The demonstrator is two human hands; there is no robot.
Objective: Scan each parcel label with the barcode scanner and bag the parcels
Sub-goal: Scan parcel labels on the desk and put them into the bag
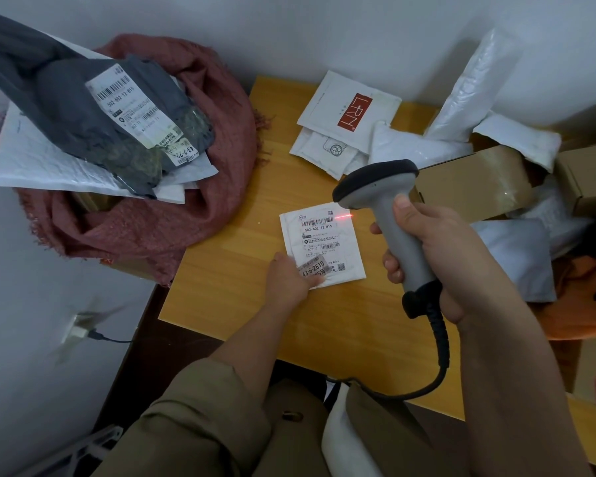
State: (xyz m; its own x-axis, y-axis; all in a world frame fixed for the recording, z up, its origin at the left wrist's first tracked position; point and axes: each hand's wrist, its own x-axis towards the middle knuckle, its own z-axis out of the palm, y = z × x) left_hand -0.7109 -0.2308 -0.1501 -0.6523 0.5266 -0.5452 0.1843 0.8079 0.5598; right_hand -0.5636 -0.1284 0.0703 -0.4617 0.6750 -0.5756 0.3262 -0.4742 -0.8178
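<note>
A small white padded parcel (327,241) lies label up on the wooden table (227,266). My left hand (288,278) presses on its near left corner. My right hand (427,249) grips the handle of a grey barcode scanner (384,201), held just right of the parcel with its black head over the parcel's far right corner. A red scan line falls across the label's top right edge. At the left, a dark red cloth bag (172,215) holds a dark grey parcel (117,122) and white mailers.
Several white mailers (350,111) and a brown carton (475,182) crowd the table's back and right side. The scanner's black cable (441,352) loops down off the near table edge. An orange cloth (578,304) lies at the right. A wall socket (80,330) sits lower left.
</note>
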